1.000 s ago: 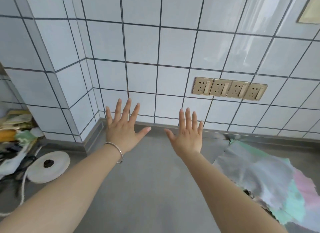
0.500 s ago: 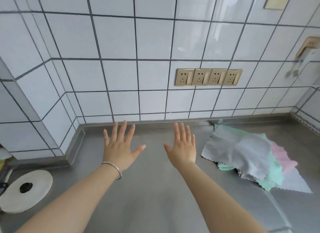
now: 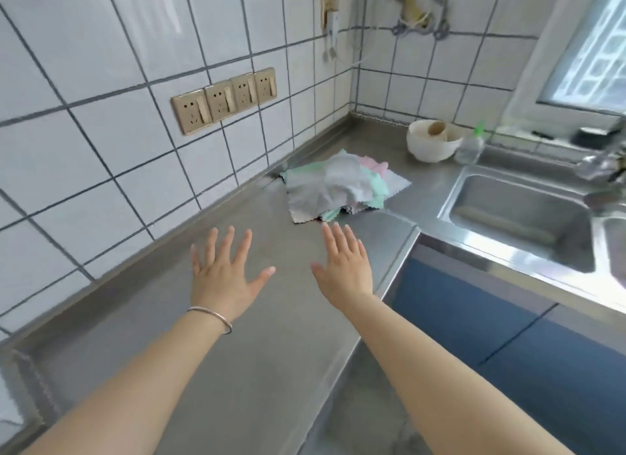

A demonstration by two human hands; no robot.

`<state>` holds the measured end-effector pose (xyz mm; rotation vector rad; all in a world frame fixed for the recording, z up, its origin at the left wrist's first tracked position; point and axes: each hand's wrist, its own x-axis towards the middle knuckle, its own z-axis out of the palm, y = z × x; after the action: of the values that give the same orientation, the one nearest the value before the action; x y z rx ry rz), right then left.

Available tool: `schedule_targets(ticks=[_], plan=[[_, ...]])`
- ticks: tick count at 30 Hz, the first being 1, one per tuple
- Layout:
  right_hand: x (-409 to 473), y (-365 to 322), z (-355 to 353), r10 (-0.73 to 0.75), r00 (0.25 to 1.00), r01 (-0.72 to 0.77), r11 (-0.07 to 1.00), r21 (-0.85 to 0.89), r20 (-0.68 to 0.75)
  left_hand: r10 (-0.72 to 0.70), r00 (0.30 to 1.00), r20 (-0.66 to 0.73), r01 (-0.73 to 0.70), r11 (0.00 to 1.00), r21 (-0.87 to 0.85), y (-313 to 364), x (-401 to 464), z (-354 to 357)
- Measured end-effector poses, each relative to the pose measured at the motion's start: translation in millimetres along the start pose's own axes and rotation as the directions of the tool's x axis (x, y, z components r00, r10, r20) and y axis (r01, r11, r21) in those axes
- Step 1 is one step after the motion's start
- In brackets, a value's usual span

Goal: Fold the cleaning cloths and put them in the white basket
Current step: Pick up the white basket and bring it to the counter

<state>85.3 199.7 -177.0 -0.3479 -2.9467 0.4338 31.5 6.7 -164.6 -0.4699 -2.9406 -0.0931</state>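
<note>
A loose pile of cleaning cloths (image 3: 338, 187), grey on top with mint green, pink and pale ones under it, lies on the steel counter (image 3: 271, 319) near the wall corner. My left hand (image 3: 223, 271), with a bracelet on the wrist, is spread flat above the counter and holds nothing. My right hand (image 3: 343, 265) is spread too, its fingertips just short of the pile's near edge. A white basket-like bowl (image 3: 430, 143) stands beyond the cloths; something beige lies inside it.
A steel sink (image 3: 528, 221) is set into the counter at the right, with a tap (image 3: 599, 166) and a clear bottle (image 3: 471, 146) by it. Blue cabinet doors (image 3: 491, 319) lie below. A row of sockets (image 3: 225, 99) sits on the tiled wall.
The view has swung to the right, bringing the sink, bowl and window into sight. Both hands stay spread and now sit closer to the cloth pile.
</note>
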Motion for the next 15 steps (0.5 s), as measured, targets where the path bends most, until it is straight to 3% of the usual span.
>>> schedule_targets(ticks=[7,15], plan=[[-116.8,72.3,-31.9,0.273,0.955,-0.274,0.962,0.003,-0.116,0.333,0.940,0.072,-0.325,0.940,-0.100,106.3,-51.7,7.4],[-289.8,156.0,-75.9,0.602,0.767,-0.616,0.788,0.009,-0.222,0.669,0.734,0.115,-0.655,0.742,-0.142,242.9,-158.9,7.2]])
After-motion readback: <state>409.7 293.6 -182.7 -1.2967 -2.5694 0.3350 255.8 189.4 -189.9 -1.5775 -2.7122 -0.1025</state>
